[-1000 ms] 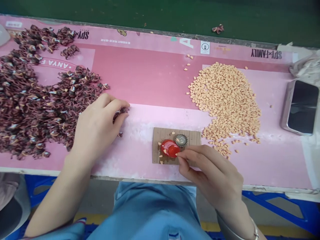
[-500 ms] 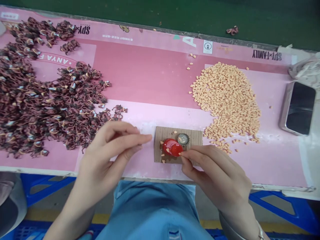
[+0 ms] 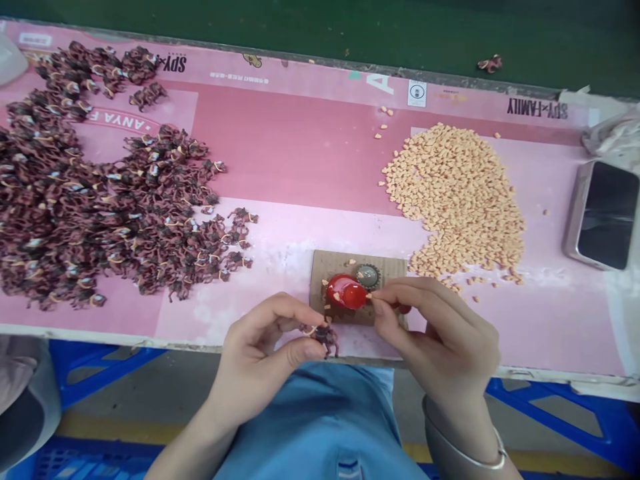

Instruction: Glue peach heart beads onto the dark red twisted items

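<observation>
My left hand (image 3: 277,347) is closed, pinching a small dark-brown figurine (image 3: 327,339) with thin limbs between thumb and forefinger, over the table's front edge. To its right, my right hand (image 3: 435,327) is closed in a pinch on a tiny tan piece (image 3: 369,297). That piece is close beside a shiny red container (image 3: 354,296) with a round top. The container sits on a brown cardboard square (image 3: 320,267), along with a metal bottle cap (image 3: 368,275) and several loose tan bits.
A large heap of similar brown figurines (image 3: 115,200) covers the left side. Right of centre lies a mound of tan pieces (image 3: 455,193). Farther right is a phone (image 3: 605,215) beside crumpled plastic (image 3: 613,137). One figurine (image 3: 490,63) lies on the green surface (image 3: 320,30) beyond.
My left hand has moved right and down towards the table's front edge, and a figurine now shows in its fingers. The right hand still pinches near the red container. The view has shifted slightly.
</observation>
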Motion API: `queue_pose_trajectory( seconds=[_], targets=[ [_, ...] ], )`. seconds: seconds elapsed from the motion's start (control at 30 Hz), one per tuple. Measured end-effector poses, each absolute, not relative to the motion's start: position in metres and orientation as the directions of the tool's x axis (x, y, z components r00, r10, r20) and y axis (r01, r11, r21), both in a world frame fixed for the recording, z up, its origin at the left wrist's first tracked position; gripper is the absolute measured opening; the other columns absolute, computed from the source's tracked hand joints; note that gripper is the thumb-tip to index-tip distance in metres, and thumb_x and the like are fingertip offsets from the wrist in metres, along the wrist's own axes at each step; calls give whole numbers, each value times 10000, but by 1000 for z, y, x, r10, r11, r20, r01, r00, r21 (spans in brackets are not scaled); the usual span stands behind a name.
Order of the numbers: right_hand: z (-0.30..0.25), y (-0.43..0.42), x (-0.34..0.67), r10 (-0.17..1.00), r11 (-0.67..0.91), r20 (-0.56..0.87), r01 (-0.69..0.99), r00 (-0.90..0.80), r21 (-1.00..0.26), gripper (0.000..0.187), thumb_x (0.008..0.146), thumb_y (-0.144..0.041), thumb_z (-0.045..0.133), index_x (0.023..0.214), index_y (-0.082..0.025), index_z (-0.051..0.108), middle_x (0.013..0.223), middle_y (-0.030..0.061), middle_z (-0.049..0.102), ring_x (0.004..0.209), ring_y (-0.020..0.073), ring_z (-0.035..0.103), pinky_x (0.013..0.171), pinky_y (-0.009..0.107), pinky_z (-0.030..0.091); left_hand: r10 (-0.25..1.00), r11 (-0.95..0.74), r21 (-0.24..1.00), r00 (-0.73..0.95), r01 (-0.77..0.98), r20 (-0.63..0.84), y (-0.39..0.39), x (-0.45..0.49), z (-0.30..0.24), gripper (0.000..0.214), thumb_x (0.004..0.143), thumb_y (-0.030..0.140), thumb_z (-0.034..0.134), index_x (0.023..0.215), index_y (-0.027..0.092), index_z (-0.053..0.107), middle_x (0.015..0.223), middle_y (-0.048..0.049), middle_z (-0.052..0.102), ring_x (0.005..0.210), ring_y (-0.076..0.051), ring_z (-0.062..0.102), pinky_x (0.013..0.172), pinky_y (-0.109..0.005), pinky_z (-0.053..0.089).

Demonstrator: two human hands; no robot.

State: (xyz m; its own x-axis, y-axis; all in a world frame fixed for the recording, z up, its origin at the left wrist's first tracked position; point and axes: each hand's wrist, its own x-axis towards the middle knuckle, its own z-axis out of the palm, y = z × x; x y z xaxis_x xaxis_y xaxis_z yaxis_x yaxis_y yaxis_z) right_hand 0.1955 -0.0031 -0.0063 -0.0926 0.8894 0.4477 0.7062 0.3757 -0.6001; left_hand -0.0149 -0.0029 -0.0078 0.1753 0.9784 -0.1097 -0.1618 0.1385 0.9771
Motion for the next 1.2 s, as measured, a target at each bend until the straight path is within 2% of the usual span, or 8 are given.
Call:
queue_pose_trajectory(
  seconds=[0.1, 0.27, 0.4, 0.57, 0.67, 0.77, 0.93, 1.2],
  targets=[
    [-1, -7, 192, 896, 378, 439, 647, -75, -662, 183, 958, -53, 675, 949, -235, 662, 826, 9, 744, 707, 141, 729, 636, 237, 626, 979, 153, 972, 162, -177, -125, -2, -15, -9, 214, 922, 438, 847, 955, 229, 812, 875, -49, 820, 691, -159, 782, 609, -205, 663],
    [3, -8, 183, 866, 463, 486, 558, -119, -688, 182, 955, -31, 658, 978, -211, 658, 797, 13, 744, 720, 137, 731, 664, 233, 625, 965, 211, 948, 205, -238, -163, 0, -12, -12, 304, 916, 496, 839, 982, 199, 850, 774, -72, 805, 515, -140, 695, 448, -200, 584],
    [-5, -5, 189, 849, 451, 518, 650, -103, -611, 204, 947, -13, 674, 973, -215, 663, 811, 15, 747, 714, 132, 717, 648, 236, 608, 958, 252, 911, 214, -326, -189, -2, -12, -11, 199, 919, 404, 860, 1037, 245, 876, 798, -62, 813, 604, -144, 743, 500, -166, 590],
    [-18, -8, 216, 875, 374, 472, 772, -109, -514, 180, 968, -52, 689, 957, -231, 677, 835, 7, 743, 703, 131, 700, 638, 247, 591, 918, 387, 819, 261, -423, -299, -5, -15, -9, 142, 926, 320, 865, 1067, 324, 881, 889, -20, 810, 723, -103, 770, 633, -115, 610],
    [-18, -14, 226, 857, 303, 515, 823, -14, -481, 204, 923, -41, 750, 926, -238, 698, 822, 3, 739, 711, 148, 691, 677, 283, 599, 920, 380, 820, 267, -428, -287, -6, -15, -10, 149, 921, 321, 868, 1070, 329, 882, 918, -15, 806, 724, -90, 764, 640, -100, 606],
    [-8, -19, 217, 844, 329, 537, 782, 9, -529, 225, 890, -8, 752, 926, -226, 712, 822, 9, 745, 726, 168, 696, 655, 310, 601, 917, 383, 828, 274, -409, -288, -5, -13, -8, 153, 908, 316, 879, 1061, 323, 886, 923, -19, 807, 731, -94, 767, 650, -98, 609],
    [7, -17, 182, 846, 481, 518, 593, -122, -646, 187, 933, 1, 642, 925, -184, 664, 783, 3, 730, 687, 114, 687, 670, 246, 613, 915, 388, 824, 279, -412, -291, -3, -8, -4, 135, 900, 315, 884, 1034, 304, 894, 833, -10, 786, 650, -66, 729, 622, -68, 584],
    [2, -12, 174, 856, 493, 496, 521, -145, -697, 152, 977, -32, 628, 941, -179, 639, 789, 0, 730, 726, 79, 711, 734, 166, 627, 892, 435, 817, 309, -379, -331, -5, -10, -6, 150, 901, 322, 884, 1051, 325, 890, 862, 9, 773, 674, -48, 729, 659, -46, 587]
  ],
)
